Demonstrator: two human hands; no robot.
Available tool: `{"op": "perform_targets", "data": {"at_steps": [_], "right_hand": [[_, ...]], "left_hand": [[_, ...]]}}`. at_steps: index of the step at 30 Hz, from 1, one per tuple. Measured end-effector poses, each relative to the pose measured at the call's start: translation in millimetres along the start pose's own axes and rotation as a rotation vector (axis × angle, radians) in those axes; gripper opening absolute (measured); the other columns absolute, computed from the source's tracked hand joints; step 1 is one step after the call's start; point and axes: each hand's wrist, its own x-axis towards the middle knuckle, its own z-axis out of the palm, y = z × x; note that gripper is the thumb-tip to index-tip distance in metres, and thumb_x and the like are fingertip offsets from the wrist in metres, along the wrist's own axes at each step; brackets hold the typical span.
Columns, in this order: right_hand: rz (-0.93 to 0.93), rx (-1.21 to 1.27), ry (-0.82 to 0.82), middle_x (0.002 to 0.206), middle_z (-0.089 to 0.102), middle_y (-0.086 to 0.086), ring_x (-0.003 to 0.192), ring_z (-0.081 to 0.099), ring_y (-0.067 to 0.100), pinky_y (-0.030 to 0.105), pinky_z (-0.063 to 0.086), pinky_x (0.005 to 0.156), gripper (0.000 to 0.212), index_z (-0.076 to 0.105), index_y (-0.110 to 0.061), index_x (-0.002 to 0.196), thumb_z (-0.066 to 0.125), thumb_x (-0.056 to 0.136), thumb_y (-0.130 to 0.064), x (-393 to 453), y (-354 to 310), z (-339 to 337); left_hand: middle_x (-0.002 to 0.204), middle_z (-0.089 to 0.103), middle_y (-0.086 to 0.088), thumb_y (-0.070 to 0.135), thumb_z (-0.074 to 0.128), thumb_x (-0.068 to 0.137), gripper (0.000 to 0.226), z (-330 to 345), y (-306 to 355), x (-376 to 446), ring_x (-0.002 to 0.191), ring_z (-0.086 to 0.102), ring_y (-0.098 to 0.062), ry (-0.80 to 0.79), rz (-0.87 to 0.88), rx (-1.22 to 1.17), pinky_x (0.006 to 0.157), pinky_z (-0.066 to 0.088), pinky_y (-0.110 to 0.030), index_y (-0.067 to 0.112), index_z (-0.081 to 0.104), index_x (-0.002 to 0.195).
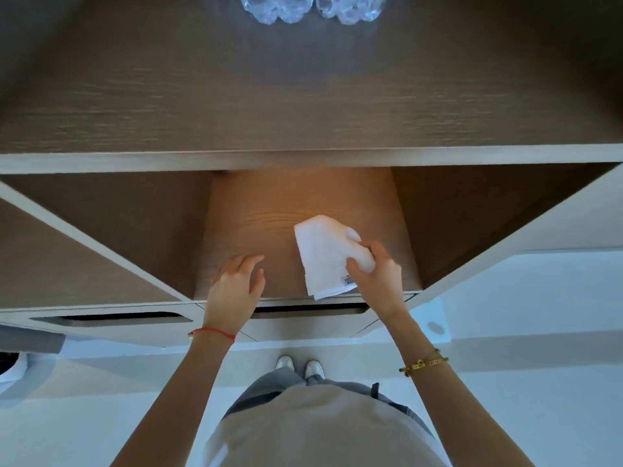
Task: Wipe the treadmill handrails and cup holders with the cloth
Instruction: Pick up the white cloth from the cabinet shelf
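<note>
White terry cloth [323, 254] is seen inside the middle compartment of a wood-lined shelf unit [303, 156], near the front lip, lit warm from above. No treadmill, handrail or cup holder is in view, so wiping is judged not yet started; the fetch step is in hand.

Risks from here:
- Cloth is pinched at one folded edge only, by the right hand [374, 267]. The free part hangs loose and reaches the shelf lip, so a snag on that edge during withdrawal is possible, and the fold could be pulled open.
- Grip is held by thumb and fingertips rather than a full wrap. A slip and a drop to the pale floor [539, 332] could follow, and the wiping face would be soiled.
- Clear glass pieces [313, 6] are set on the top shelf at the far edge. They are well apart from both hands, so contact is judged unlikely unless an arm is swung upward.

Grip state:
- Right hand: fingers curled, closed around the cloth's right edge.
- Left hand [236, 291]: fingers loosely spread and relaxed, nothing held, positioned over the shelf floor just left of the cloth, apart from it. Whether its fingertips touch the wood cannot be told.
</note>
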Motion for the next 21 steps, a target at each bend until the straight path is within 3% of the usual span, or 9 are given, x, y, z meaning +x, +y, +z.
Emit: {"op": "perform_targets", "data": {"at_steps": [3,8,17,21], "right_hand": [[0.017,0.048,0.058,0.088,0.059,-0.011,0.076,0.058,0.003,0.003,0.041,0.057,0.026,0.060,-0.018,0.111,0.067,0.088,-0.027,-21,0,-16],[0.050,0.126,0.143,0.085,0.060,-0.019,0.081,0.060,0.001,0.010,0.045,0.060,0.021,0.058,-0.023,0.105,0.069,0.087,-0.022,-70,0,-34],[0.198,0.200,0.404,0.084,0.065,-0.011,0.077,0.059,-0.005,0.004,0.039,0.061,0.019,0.063,-0.019,0.099,0.070,0.083,-0.012,-187,-9,-41],[0.304,0.228,0.533,0.080,0.066,-0.010,0.072,0.061,0.000,0.008,0.041,0.059,0.019,0.064,-0.021,0.099,0.071,0.083,-0.014,-248,-10,-40]], "left_hand": [[0.128,0.062,-0.003,0.024,0.054,0.099,0.031,-5,13,-6,0.114,0.060,-0.020,0.009,0.075,-0.022,0.096,0.051,-0.036,0.018,0.061,0.129],[0.119,0.064,-0.003,0.019,0.054,0.097,0.029,-13,29,-20,0.105,0.061,-0.020,0.010,0.245,-0.067,0.085,0.056,-0.037,0.015,0.063,0.124],[0.120,0.065,-0.004,0.012,0.056,0.095,0.028,-21,36,-59,0.109,0.062,-0.022,-0.157,0.552,-0.144,0.090,0.054,-0.041,0.009,0.064,0.122],[0.122,0.065,-0.001,0.010,0.058,0.094,0.028,-23,43,-84,0.112,0.061,-0.017,-0.214,0.710,-0.147,0.095,0.051,-0.031,0.010,0.065,0.121]]}}
